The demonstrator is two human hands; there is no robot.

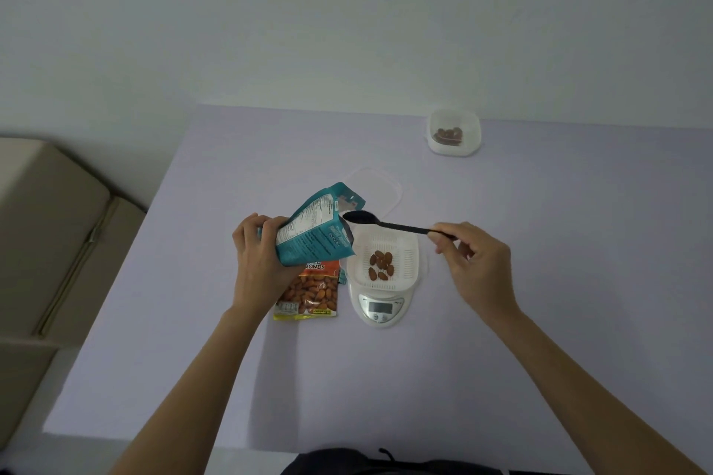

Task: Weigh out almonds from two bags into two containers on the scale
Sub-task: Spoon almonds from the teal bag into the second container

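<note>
My left hand (256,262) grips a teal almond bag (314,231), tilted with its open mouth toward the right. My right hand (476,262) pinches the handle of a black spoon (382,223), whose bowl sits at the bag's mouth and looks empty. Below the spoon, a white ribbed container (386,243) rests on a white digital scale (380,307) and holds several almonds (382,264). An orange almond bag (310,291) lies flat on the table under the teal bag. A second white container (454,132) with almonds stands at the far right.
A clear lid (386,185) lies on the lilac table (540,243) behind the scale. A beige box (50,235) stands beside the table's left edge. The wall rises right behind the table's far edge.
</note>
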